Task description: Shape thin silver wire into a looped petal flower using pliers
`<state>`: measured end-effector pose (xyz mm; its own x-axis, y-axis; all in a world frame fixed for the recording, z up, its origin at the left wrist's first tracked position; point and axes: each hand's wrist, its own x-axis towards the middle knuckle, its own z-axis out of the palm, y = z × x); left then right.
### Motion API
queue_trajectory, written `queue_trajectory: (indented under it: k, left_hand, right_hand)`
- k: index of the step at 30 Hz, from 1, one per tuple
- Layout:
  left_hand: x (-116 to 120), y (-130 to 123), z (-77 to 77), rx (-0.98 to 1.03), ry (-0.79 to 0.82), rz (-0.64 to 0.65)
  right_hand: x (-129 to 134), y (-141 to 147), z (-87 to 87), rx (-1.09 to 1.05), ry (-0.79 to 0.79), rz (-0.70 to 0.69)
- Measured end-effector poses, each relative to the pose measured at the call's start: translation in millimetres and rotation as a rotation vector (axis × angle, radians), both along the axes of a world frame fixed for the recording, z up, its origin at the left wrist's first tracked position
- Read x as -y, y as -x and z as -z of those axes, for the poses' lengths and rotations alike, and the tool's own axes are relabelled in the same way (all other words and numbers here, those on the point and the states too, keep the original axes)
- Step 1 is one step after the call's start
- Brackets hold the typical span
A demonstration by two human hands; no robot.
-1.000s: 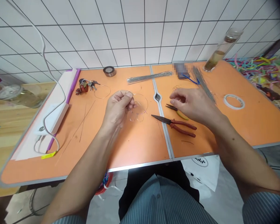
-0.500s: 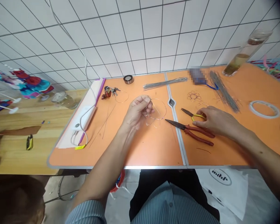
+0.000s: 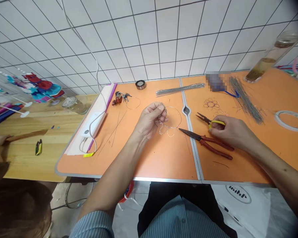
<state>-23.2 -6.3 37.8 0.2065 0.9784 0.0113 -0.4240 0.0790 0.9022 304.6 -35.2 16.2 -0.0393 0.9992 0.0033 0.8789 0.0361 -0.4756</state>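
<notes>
Well, fingertips [image 3: 161, 107] of the left hand [image 3: 149, 121] pinched narrow on a thin wire loop [image 3: 174, 117] with small petal bends, just above the orange table [image 3: 164, 162]. Fingers [image 3: 215, 130] of the right hand [image 3: 232, 129] curled around the yellow grip of small pliers [image 3: 208, 121], just beside red-handled pliers [image 3: 213, 143]. Farther out, a wire flower [image 3: 211, 104] and a bundle of wire rods [image 3: 245, 103] on the table.

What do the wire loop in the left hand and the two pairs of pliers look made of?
The wire loop in the left hand looks like thin steel, going by its silvery shine. The red-handled pliers seem to have dark steel jaws and red plastic-coated handles. The yellow-handled pliers by the right hand have similar dark metal jaws and glossy yellow grips, probably plastic.
</notes>
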Motion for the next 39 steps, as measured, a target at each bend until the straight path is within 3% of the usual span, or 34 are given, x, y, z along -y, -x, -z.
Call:
queue_trajectory:
  k: [4, 7, 13, 19, 23, 31, 39]
  left_hand:
    - [0, -1, 2.8, -0.056, -0.061, -0.023]
    - [0, -2, 4.5, -0.098, -0.109, -0.019]
    - [0, -1, 4.7, -0.089, -0.118, 0.032]
    - [0, 1, -2.1, 0.026, -0.010, 0.072]
    - [0, 3, -6.0, 0.120, 0.066, 0.114]
    - [-2, 8, -3.9, 0.210, 0.129, 0.233]
    - [-4, 11, -2.3, 0.191, 0.193, 0.324]
  right_hand:
    - [2, 13, -12.4, -0.734, 0.142, 0.095]
    - [0, 28, -19.9, -1.116, 0.171, 0.036]
    - [-13, 61, -40.4, -1.201, 0.138, -0.132]
    - [-28, 89, -41.9, -1.220, 0.393, -0.247]
    - [-35, 94, -36.6, -1.101, 0.448, -0.317]
    - [-28, 88, -37.0, -0.681, 0.183, -0.462]
    - [-30, 69, -47.3, 0.385, -0.473, -0.347]
